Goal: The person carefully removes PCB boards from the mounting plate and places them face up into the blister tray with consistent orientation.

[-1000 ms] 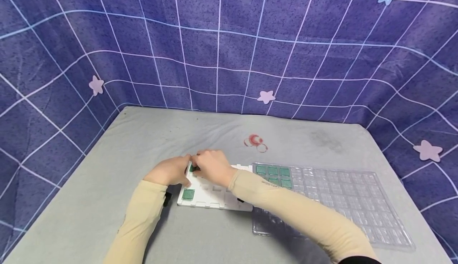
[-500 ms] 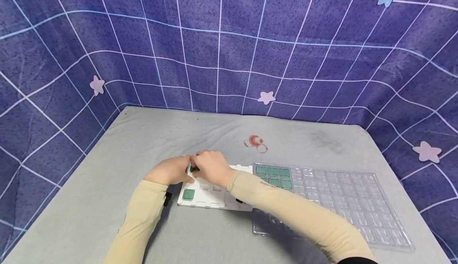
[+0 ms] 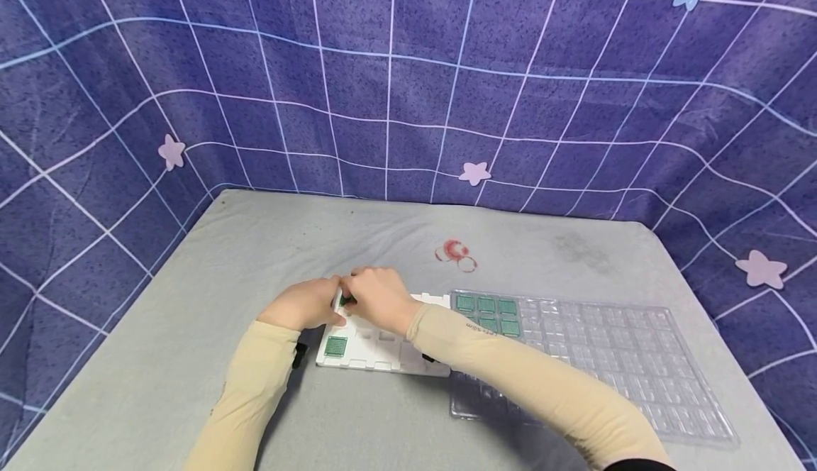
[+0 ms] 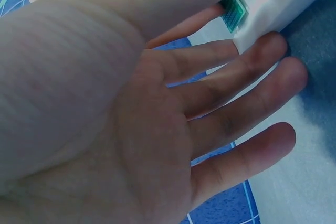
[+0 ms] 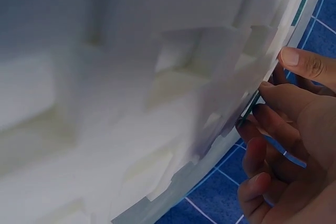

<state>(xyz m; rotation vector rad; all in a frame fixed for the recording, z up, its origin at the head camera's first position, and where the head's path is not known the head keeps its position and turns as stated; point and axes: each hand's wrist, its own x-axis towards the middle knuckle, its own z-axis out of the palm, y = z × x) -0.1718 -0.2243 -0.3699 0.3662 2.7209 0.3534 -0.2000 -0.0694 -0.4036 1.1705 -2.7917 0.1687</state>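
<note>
At the far left corner of a white foam-like tray (image 3: 369,349), my right hand (image 3: 378,296) pinches a small green circuit board (image 3: 345,301), partly hidden by the fingers. In the right wrist view, that board (image 5: 252,104) shows edge-on between thumb and fingers. My left hand (image 3: 303,304) is against the same corner, thumb over the tray. The left wrist view shows its fingers (image 4: 236,124) mostly straight, some touching the tray's side. Another green circuit board (image 3: 335,347) lies in the tray's near left corner.
Right of the white tray lies a clear plastic compartment tray (image 3: 613,357), with several green circuit boards (image 3: 486,305) in its far left cells. My right forearm crosses both trays. A grey cloth (image 3: 376,421) covers the table, and a patterned blue curtain (image 3: 357,81) hangs behind and beside it.
Over the last second my left thumb has shifted slightly right on the tray. Both hands otherwise stay at the corner, and the right still pinches the green circuit board.
</note>
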